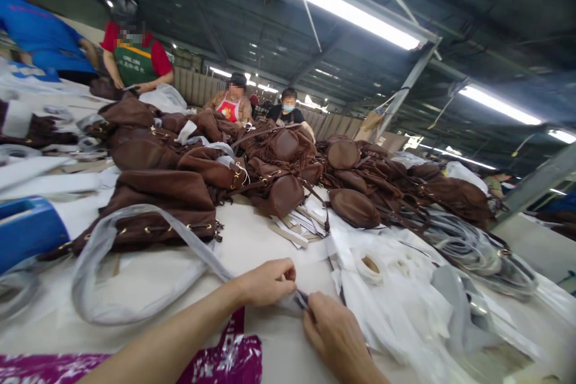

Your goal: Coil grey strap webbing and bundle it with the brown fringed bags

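My left hand (265, 282) is closed in a pinch on the end of a long grey wrapped strap (135, 234). The strap loops back over the white table to a brown bag (166, 207) at the left. My right hand (330, 327) meets the left one at the same strap end, fingers curled and pinching it. The strap's dark tip shows between the two hands. Both hands lie low near the table's front edge.
A large heap of brown bags (288, 174) covers the table's middle. White paper wrappings and a tape roll (371, 265) lie at the right. A blue bin (27, 231) is at left, a purple bag (225, 360) in front. Several people work at the far side.
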### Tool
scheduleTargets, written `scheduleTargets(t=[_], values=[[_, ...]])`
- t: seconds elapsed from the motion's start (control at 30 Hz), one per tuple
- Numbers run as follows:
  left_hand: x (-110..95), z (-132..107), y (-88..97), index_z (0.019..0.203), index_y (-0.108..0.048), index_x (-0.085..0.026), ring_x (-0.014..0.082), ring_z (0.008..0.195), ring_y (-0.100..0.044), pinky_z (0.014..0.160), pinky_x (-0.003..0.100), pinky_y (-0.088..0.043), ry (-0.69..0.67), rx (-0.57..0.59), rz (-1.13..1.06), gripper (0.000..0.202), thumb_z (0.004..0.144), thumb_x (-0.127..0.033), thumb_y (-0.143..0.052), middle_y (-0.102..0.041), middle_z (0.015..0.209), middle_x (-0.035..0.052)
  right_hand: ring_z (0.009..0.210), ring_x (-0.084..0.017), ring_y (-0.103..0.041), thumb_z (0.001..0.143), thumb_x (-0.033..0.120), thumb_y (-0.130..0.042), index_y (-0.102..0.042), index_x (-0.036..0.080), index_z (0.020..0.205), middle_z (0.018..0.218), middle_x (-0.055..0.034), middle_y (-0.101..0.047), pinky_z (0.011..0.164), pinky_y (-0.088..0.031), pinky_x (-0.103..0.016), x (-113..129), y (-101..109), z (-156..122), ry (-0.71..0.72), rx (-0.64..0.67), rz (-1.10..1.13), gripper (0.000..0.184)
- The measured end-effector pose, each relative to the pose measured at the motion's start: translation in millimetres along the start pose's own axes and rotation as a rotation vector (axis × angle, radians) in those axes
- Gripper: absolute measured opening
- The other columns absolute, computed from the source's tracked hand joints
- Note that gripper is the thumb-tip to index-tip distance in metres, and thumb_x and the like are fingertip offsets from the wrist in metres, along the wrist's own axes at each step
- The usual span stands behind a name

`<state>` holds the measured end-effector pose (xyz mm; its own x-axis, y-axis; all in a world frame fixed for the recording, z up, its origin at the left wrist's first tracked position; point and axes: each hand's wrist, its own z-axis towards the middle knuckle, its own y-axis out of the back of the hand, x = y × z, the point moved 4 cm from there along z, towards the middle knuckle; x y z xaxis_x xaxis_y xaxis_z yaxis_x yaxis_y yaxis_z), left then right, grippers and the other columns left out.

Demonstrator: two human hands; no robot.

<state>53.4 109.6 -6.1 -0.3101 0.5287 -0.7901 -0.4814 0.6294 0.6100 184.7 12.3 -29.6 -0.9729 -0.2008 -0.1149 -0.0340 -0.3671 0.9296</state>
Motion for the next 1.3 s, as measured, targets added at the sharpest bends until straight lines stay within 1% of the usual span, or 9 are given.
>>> scheduleTargets(t=[0.1, 0.2, 0.43, 0.57, 0.67, 0.83, 0.97, 1.17, 1.3], values=[[-2.5, -3.5, -1.7, 0.085, -0.060, -0.018, 0.0168, 0.080, -0.054, 0.072, 0.023, -0.043, -0.022, -0.027, 0.049, 0.013, 0.077, -0.027, -0.059, -0.061, 0.090, 0.0017, 0.054, -0.018, -0.055, 0.084, 0.016, -0.043, -0.043, 0.023, 0.069, 0.059, -0.0009, -0.056, 0.054, -0.029, -0.029, 1.1, -3.5, -2.1, -0.050, -0.059, 0.070, 0.017], [0.2, -3.1, -9.4, 0.082, -0.061, -0.017, 0.0185, 0.087, -0.055, 0.079, 0.025, -0.042, -0.022, -0.084, 0.117, 0.007, 0.076, -0.016, -0.056, -0.060, 0.094, 0.0046, 0.057, -0.017, -0.055, 0.089, 0.023, -0.044, -0.043, 0.023, 0.070, 0.062, -0.0005, -0.056, 0.056, -0.031, -0.028, 0.8, -4.4, -3.7, -0.077, -0.007, 0.210, 0.019], [9.8, 2.7, -21.1, 0.075, -0.068, -0.019, 0.0174, 0.085, -0.059, 0.076, 0.024, -0.042, 0.004, -0.153, 0.151, 0.009, 0.074, -0.014, -0.060, -0.064, 0.091, 0.0015, 0.067, -0.013, -0.061, 0.095, 0.016, -0.030, -0.043, 0.023, 0.103, 0.079, 0.0017, -0.061, 0.062, -0.044, -0.021, -7.6, 19.1, 0.8, -0.049, 0.427, 0.828, 0.017], [10.6, 4.0, -18.5, 0.076, -0.072, -0.022, 0.0155, 0.083, -0.060, 0.071, 0.022, -0.042, -0.011, -0.131, 0.137, 0.010, 0.074, -0.017, -0.064, -0.066, 0.087, -0.0011, 0.063, -0.012, -0.058, 0.089, 0.006, -0.039, -0.053, 0.023, 0.091, 0.078, 0.0022, -0.060, 0.055, -0.036, -0.021, -4.5, 27.1, 21.5, 0.251, 0.471, 0.479, 0.021], [10.8, 4.2, -17.4, 0.078, -0.073, -0.023, 0.0153, 0.082, -0.059, 0.070, 0.021, -0.042, -0.038, -0.103, 0.134, 0.013, 0.075, -0.016, -0.061, -0.065, 0.084, -0.0019, 0.062, -0.013, -0.052, 0.089, 0.007, -0.045, -0.059, 0.021, 0.081, 0.082, 0.0004, -0.061, 0.053, -0.029, -0.026, 2.7, 22.9, 35.1, 0.496, 0.294, 0.101, 0.021], [14.1, 0.9, -12.7, 0.078, -0.069, -0.020, 0.0145, 0.084, -0.059, 0.075, 0.020, -0.044, -0.071, -0.070, 0.111, 0.021, 0.073, -0.007, -0.054, -0.065, 0.087, -0.0008, 0.066, -0.015, -0.051, 0.088, 0.010, -0.054, -0.055, 0.020, 0.071, 0.078, -0.0003, -0.061, 0.055, -0.029, -0.029, 8.8, 12.5, 32.0, 0.614, 0.048, 0.004, 0.019], [16.8, -1.8, -10.5, 0.095, -0.063, -0.020, 0.0157, 0.088, -0.058, 0.078, 0.022, -0.045, -0.053, -0.091, 0.100, 0.031, 0.071, -0.004, -0.051, -0.065, 0.094, 0.0001, 0.065, -0.016, -0.054, 0.082, 0.007, -0.058, -0.056, 0.020, 0.073, 0.072, -0.0003, -0.062, 0.057, -0.029, -0.029, 6.9, 8.6, 28.0, 0.459, 0.045, -0.025, 0.015], [8.4, -0.8, -23.6, 0.097, -0.050, -0.019, 0.0199, 0.090, -0.054, 0.080, 0.029, -0.044, 0.044, -0.202, 0.153, 0.034, 0.068, -0.002, -0.047, -0.060, 0.097, 0.0038, 0.074, -0.024, -0.065, 0.075, 0.010, -0.053, -0.061, 0.019, 0.090, 0.078, -0.0071, -0.071, 0.056, -0.028, -0.029, 2.0, 11.9, 51.3, -0.272, 0.404, 0.035, 0.020], [-1.0, -4.5, -29.6, 0.099, -0.046, -0.021, 0.0187, 0.091, -0.054, 0.082, 0.028, -0.042, 0.065, -0.232, 0.174, 0.036, 0.069, 0.000, -0.045, -0.058, 0.098, 0.0032, 0.083, -0.030, -0.067, 0.072, 0.018, -0.055, -0.060, 0.016, 0.098, 0.088, -0.0135, -0.072, 0.057, -0.031, -0.030, 1.3, 14.8, 66.8, -0.437, 0.437, 0.069, 0.026]])
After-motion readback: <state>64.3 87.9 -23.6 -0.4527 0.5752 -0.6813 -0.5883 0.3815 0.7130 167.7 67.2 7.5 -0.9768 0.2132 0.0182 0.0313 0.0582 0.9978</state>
